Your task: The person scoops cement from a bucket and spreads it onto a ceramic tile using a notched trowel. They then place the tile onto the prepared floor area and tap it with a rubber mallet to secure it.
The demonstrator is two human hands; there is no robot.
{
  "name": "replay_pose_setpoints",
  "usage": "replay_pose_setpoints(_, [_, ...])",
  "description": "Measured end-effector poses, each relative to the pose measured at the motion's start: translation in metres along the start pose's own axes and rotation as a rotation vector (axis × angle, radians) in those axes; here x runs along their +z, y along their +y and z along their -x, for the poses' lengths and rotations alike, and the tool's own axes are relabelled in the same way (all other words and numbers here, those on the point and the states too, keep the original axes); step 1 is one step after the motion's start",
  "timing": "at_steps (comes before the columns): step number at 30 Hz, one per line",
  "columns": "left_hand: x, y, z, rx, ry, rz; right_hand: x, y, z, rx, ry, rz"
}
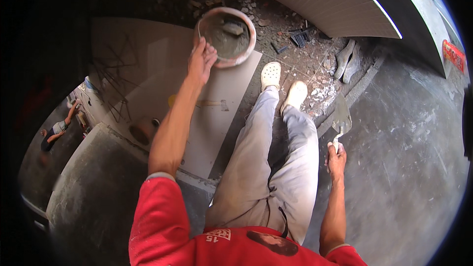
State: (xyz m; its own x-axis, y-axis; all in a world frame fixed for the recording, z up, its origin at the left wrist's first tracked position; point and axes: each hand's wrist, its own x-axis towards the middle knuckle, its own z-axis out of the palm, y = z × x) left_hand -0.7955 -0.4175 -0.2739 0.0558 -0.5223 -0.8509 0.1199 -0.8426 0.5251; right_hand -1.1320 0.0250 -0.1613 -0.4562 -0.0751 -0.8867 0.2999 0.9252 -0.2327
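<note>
My left hand point(202, 60) reaches forward and grips the rim of a round pink bucket point(249, 28) holding grey wet mortar, with a lump or tool sunk in it. The bucket stands at the far edge of a large pale tile point(217, 118) on the ground. My right hand point(336, 157) hangs low at my right side, closed on the handle of a metal trowel point(342, 116) whose mortar-smeared blade points forward. My legs in grey trousers and white perforated shoes point(270, 75) stand between the two hands.
Rubble and broken bits point(276, 24) lie beyond the bucket. A pair of grey shoes point(347, 60) rests by a ribbed white panel point(325, 0). Bare concrete floor point(409, 157) spreads to the right. A raised concrete block point(98, 182) is at lower left, with another person point(56, 130) farther left.
</note>
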Motion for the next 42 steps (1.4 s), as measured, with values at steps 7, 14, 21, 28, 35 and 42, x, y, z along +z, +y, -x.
replay_pose_setpoints(7, [0.047, 0.008, -0.118, 0.033, 0.019, -0.034, -0.004, 0.006, -0.025, -0.027, -0.055, 0.081])
replay_pose_setpoints(14, [0.069, 0.009, -0.139, 0.259, 0.279, -0.470, -0.013, 0.065, -0.040, 0.198, -0.076, 0.013])
replay_pose_setpoints(21, [0.078, -0.133, -0.086, 0.712, -0.202, -0.962, 0.011, 0.082, -0.050, 0.221, -0.075, 0.013])
replay_pose_setpoints(28, [0.124, -0.368, -0.108, 0.012, -0.405, -1.260, 0.046, 0.059, -0.064, 0.182, -0.032, -0.064])
replay_pose_setpoints(35, [0.135, -0.460, -0.135, 0.305, -0.054, -1.290, 0.046, 0.109, -0.045, 0.294, 0.011, -0.048])
replay_pose_setpoints(42, [0.124, -0.454, -0.128, 0.239, -0.320, -1.353, 0.063, 0.156, -0.036, 0.312, 0.045, -0.022])
